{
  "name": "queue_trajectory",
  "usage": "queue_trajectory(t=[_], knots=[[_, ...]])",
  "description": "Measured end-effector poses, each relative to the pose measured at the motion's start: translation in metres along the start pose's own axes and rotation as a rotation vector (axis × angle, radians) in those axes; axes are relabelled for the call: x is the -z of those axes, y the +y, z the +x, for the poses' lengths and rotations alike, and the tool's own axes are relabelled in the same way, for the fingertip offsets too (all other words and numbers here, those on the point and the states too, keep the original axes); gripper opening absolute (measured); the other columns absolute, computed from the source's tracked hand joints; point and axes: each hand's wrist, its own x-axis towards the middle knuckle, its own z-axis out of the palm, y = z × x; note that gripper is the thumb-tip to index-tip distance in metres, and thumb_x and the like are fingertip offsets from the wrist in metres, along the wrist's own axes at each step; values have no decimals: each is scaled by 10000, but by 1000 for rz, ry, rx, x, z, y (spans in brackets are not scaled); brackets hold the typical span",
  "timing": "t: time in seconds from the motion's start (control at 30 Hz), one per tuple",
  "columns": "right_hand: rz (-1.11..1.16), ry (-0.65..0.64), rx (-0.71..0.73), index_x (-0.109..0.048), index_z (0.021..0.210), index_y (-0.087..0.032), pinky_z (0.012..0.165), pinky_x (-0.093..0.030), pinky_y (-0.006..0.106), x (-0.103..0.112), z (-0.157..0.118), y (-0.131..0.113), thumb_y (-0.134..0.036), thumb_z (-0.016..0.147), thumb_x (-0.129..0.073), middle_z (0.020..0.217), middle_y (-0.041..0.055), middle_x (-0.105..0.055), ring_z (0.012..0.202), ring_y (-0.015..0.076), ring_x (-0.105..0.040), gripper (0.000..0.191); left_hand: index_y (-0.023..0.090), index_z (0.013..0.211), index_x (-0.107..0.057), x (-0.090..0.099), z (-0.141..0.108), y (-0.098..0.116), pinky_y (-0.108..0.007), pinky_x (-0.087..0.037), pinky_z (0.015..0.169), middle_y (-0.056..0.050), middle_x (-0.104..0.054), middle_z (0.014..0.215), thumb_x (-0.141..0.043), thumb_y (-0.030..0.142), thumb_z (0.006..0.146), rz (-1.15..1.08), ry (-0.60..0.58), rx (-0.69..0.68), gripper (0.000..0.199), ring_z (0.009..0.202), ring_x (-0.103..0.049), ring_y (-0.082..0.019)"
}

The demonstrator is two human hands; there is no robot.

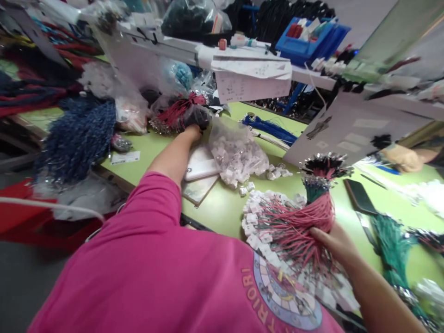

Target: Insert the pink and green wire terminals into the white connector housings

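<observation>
My right hand (335,240) is closed round a thick bundle of red and green wires (294,217), its thumb lying across the strands. White connectors (252,222) fan out at the bundle's near left end, and metal terminals show at its upper end. My left hand (194,132) reaches far forward to a dark, plastic-wrapped item (196,116), beside a bunch of red wires (173,111) with metal ends. Its fingers are hidden there, so their grip does not show. Right of that arm lies a clear bag of white connectors (239,152), some spilled beside it.
Under the left forearm are a white case (201,169) and a flat board (199,189). A phone (360,196) and green wires (391,249) lie at right. Dark blue wires (78,138) hang over the left edge. A shelf with a blue bin (308,44) crosses the back.
</observation>
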Motion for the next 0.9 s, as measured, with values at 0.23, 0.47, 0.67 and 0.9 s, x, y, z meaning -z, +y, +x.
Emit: queue_trajectory(t=[0.23,0.47,0.67,0.9], knots=[[-116,46,122,-734,871,-241,732,-614,450,4,2,-6,-657,821,-588,894,100,-782,823,312,-734,444,159,1058,-592,8,-86,65,-234,-489,627,-45,-650,858,-530,407,969,-745,-37,-308,271,662,-588,-102],[-410,292,163,-770,907,-241,933,-536,520,15,-23,-37,-514,893,-515,999,110,-773,986,326,-712,374,148,790,-589,-80,-231,148,-237,-481,518,-43,-616,840,-799,565,732,-1114,-830,-600,471,664,-611,-128],[54,301,490,-740,1094,-260,902,-562,407,-11,-61,-81,-323,955,-564,1171,74,-712,1027,210,-681,233,166,790,-546,-130,-281,185,-212,-470,568,-32,-603,884,-776,589,753,-1127,-1078,-508,483,714,-611,-110],[145,217,642,-642,921,-216,821,-531,373,-30,-70,-81,-297,966,-540,953,44,-692,877,163,-645,138,212,942,-623,-145,-299,195,-277,-532,649,-43,-624,890,-663,629,843,-838,-807,-624,430,718,-595,-121]])
